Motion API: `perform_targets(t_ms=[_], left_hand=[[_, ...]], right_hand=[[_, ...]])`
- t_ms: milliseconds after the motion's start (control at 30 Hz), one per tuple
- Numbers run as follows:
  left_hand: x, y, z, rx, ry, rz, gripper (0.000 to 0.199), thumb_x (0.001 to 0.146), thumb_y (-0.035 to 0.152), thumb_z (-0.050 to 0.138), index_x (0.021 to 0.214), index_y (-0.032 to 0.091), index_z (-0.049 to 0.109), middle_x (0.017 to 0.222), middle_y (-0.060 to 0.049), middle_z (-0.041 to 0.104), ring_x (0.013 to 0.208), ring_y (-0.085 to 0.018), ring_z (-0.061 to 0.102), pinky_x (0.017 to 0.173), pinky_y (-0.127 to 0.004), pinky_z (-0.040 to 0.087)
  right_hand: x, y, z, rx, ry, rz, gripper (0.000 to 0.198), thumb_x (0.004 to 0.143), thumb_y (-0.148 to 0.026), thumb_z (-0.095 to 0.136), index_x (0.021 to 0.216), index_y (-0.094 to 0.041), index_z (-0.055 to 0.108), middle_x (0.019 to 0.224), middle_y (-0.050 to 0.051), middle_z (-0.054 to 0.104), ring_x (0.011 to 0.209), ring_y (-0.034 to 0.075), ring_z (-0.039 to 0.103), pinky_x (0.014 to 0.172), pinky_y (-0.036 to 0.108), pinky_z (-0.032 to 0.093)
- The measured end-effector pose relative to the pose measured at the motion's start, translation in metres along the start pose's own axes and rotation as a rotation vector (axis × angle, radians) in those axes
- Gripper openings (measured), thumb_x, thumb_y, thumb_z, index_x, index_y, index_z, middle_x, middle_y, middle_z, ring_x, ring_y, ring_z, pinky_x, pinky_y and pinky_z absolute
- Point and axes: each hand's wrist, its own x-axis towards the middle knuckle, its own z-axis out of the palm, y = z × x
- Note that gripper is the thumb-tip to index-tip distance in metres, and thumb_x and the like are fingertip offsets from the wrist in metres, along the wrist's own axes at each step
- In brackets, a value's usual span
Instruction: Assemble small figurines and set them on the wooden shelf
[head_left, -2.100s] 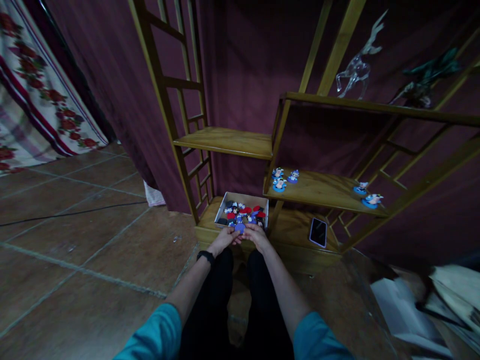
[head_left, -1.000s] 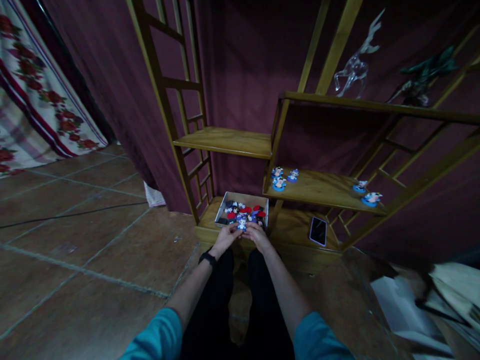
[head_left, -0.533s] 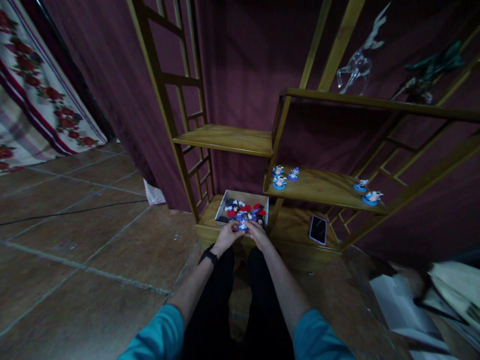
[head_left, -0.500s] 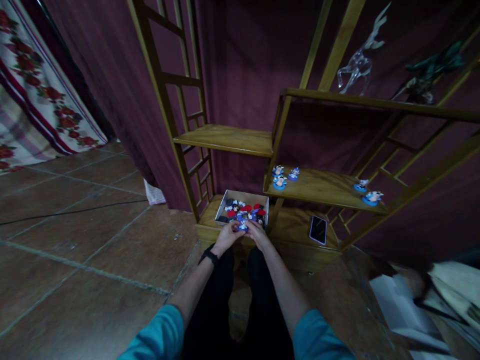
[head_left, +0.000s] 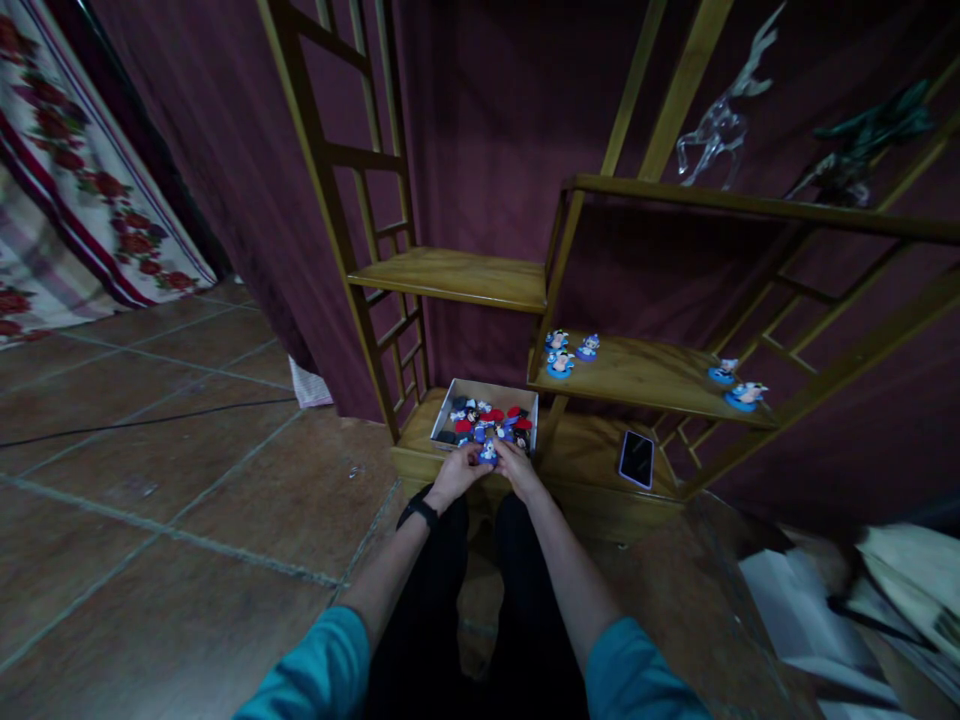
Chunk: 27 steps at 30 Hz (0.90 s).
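Observation:
Both my hands meet at the near edge of an open cardboard box [head_left: 442,412]. Between them is a small figurine [head_left: 488,452], white and blue-purple on a round base. My left hand [head_left: 459,474] pinches it from the left, and my right hand [head_left: 516,468] grips it from the right with its fingertips. Inside the box lies a jumble of similar figurines [head_left: 487,414] in red, black, white and purple. The box's near side is partly covered by my hands.
Several figurines stand on the middle shelf [head_left: 645,372], grouped at its left and right ends. A phone [head_left: 637,459] lies on the lowest shelf at right. A glass deer [head_left: 716,135] and a dark green ornament [head_left: 855,150] occupy the upper shelf. White papers [head_left: 810,610] lie on the floor.
Almost nothing differs. The figurine has turned slightly between my fingers; both hands stay in place at the box's near edge.

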Motion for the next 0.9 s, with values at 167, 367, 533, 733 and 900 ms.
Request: perform_targets(t_ms=[167, 367, 533, 733, 900], left_hand=[[0.0000, 0.0014, -0.0006, -0.002, 0.014, -0.010, 0.044, 0.061, 0.038, 0.070, 0.097, 0.014, 0.064, 0.073, -0.003, 0.065, 0.066, -0.015, 0.058, 0.064, -0.026, 0.043], [0.0014, -0.0010, -0.0010, 0.006, 0.006, 0.009, 0.043, 0.062, 0.038, 0.069, 0.097, 0.015, 0.064, 0.075, -0.003, 0.065, 0.067, -0.016, 0.058, 0.064, -0.027, 0.043], [0.0017, -0.0020, -0.0003, 0.020, 0.015, 0.002, 0.044, 0.062, 0.039, 0.069, 0.097, 0.014, 0.064, 0.072, -0.002, 0.064, 0.065, -0.016, 0.058, 0.063, -0.026, 0.043], [0.0009, -0.0013, 0.0000, 0.046, 0.020, 0.011, 0.044, 0.063, 0.039, 0.068, 0.098, 0.014, 0.063, 0.074, -0.002, 0.065, 0.066, -0.016, 0.058, 0.063, -0.027, 0.043], [0.0003, 0.0004, -0.0005, 0.048, 0.015, 0.016, 0.043, 0.063, 0.038, 0.068, 0.098, 0.013, 0.063, 0.071, -0.002, 0.064, 0.065, -0.016, 0.057, 0.062, -0.026, 0.043]], right_hand=[[-0.0010, -0.0012, 0.0005, -0.006, -0.007, 0.003, 0.040, 0.067, -0.050, 0.063, 0.095, -0.022, 0.063, 0.086, 0.003, 0.068, 0.080, 0.018, 0.064, 0.072, 0.032, 0.051], [-0.0017, -0.0030, 0.0015, 0.031, -0.012, 0.006, 0.039, 0.066, -0.049, 0.064, 0.094, -0.022, 0.064, 0.089, 0.003, 0.068, 0.081, 0.018, 0.064, 0.072, 0.031, 0.051], [-0.0003, -0.0018, 0.0009, 0.030, 0.006, 0.015, 0.039, 0.067, -0.049, 0.063, 0.095, -0.022, 0.063, 0.090, 0.004, 0.068, 0.083, 0.019, 0.064, 0.072, 0.031, 0.051], [0.0025, 0.0012, -0.0015, 0.049, -0.020, 0.014, 0.034, 0.069, -0.048, 0.061, 0.092, -0.022, 0.063, 0.090, 0.003, 0.069, 0.083, 0.018, 0.064, 0.072, 0.030, 0.050], [0.0033, 0.0010, -0.0019, 0.049, -0.027, 0.026, 0.032, 0.069, -0.045, 0.061, 0.089, -0.020, 0.064, 0.087, 0.004, 0.069, 0.082, 0.019, 0.064, 0.071, 0.031, 0.051]])
